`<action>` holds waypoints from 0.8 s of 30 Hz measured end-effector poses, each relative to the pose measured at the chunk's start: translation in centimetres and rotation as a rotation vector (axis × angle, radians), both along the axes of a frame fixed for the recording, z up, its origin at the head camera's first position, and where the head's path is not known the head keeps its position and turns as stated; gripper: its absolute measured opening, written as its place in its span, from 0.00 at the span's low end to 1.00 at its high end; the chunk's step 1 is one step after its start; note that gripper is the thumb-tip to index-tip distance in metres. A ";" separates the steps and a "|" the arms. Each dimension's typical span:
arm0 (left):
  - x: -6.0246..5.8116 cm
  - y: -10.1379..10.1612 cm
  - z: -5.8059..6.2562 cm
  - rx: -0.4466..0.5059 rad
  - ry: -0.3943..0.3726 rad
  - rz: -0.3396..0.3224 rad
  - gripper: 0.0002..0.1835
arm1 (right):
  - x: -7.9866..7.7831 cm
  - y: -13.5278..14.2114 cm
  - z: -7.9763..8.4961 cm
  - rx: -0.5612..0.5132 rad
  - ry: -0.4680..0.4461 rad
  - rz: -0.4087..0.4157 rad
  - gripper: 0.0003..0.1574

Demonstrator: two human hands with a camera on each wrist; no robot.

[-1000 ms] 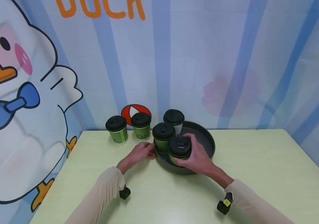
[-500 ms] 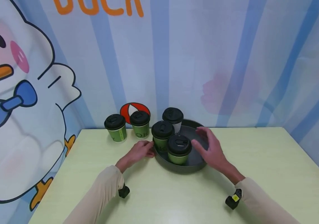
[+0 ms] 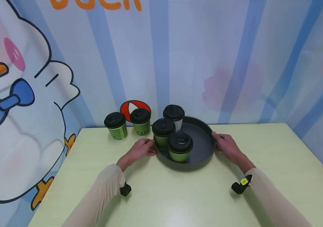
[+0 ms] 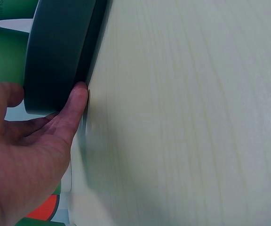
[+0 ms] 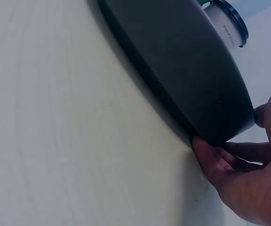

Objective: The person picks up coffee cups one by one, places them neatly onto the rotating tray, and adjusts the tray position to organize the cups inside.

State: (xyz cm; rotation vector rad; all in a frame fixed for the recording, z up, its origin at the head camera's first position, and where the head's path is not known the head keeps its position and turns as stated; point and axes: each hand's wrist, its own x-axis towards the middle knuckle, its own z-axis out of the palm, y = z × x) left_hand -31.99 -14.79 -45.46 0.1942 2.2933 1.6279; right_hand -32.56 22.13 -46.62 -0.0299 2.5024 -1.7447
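Observation:
A round dark grey pan stands on the table with three lidded paper coffee cups in its left half. Two are green, the front cup and the left cup; behind them is a white cup. My left hand grips the pan's left side, its thumb at the rim and its fingertips under the base edge in the left wrist view. On the opposite side my right hand holds the pan likewise, thumb by the rim and fingers at the bottom edge.
Two more green lidded cups, one at the far left and one nearer the pan, stand at the table's back edge. A printed cloth backdrop rises right behind the pale wooden table.
My right hand has let go of the front green cup, moved right and taken the pan's right rim. My left hand stays at the left rim. The view has tilted slightly down.

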 end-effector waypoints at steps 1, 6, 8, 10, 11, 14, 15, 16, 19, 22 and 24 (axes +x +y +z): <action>0.0 0.0 0.0 0.000 0.003 -0.001 0.21 | -0.1 0.1 0.0 -0.054 -0.020 0.017 0.38; -0.1 0.1 0.0 0.010 0.006 0.008 0.22 | -0.3 0.3 0.1 -0.146 -0.086 0.066 0.38; 0.0 0.1 0.0 0.016 0.002 0.013 0.22 | -0.2 0.4 0.2 -0.167 -0.108 0.081 0.38; 0.1 0.1 0.0 0.013 0.002 0.009 0.22 | 0.0 0.6 0.4 -0.195 -0.134 0.101 0.38; 0.1 0.1 0.0 0.014 -0.001 0.011 0.22 | 0.0 0.7 0.4 -0.215 -0.150 0.108 0.37; 0.1 0.2 0.1 0.012 0.000 0.010 0.22 | 0.5 1.2 0.5 -0.259 -0.207 0.146 0.36; 0.1 0.2 0.0 0.013 -0.001 0.011 0.23 | 0.6 1.4 0.5 -0.271 -0.227 0.161 0.35; 0.1 0.2 0.0 0.016 -0.001 0.009 0.23 | 0.7 1.5 0.5 -0.285 -0.251 0.173 0.34; 0.1 0.2 0.0 0.025 -0.008 0.009 0.22 | 1.0 2.0 0.6 -0.309 -0.309 0.219 0.31; 0.0 0.2 0.0 0.030 -0.012 0.008 0.22 | 1.1 2.3 0.7 -0.321 -0.348 0.247 0.33; 0.0 0.3 -0.1 0.027 -0.011 0.014 0.21 | 1.1 2.5 0.8 -0.328 -0.342 0.252 0.36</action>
